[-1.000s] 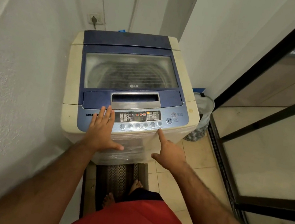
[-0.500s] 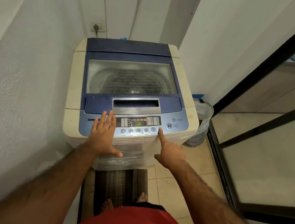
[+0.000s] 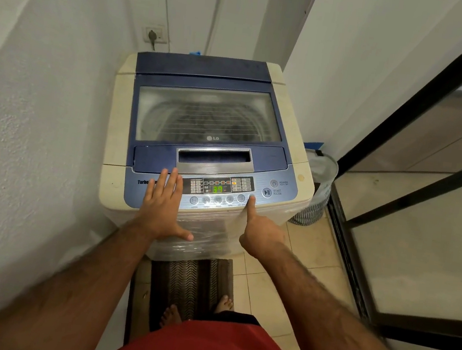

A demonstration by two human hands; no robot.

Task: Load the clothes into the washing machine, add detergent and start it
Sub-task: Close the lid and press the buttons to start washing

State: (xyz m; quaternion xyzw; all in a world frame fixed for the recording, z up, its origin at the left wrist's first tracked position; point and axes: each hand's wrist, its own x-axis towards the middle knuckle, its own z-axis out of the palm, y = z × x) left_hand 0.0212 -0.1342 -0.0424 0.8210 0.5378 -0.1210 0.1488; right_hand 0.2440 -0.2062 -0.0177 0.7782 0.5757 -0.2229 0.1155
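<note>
My left hand lies flat on the big, heavy blue-and-cream washing machine against the wall, while my right hand, fingers curled, pokes one small hard button lightly.

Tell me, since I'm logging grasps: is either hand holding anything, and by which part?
Nothing is held. The left hand lies flat on the control panel; the right hand touches a panel button with its forefinger.
</note>
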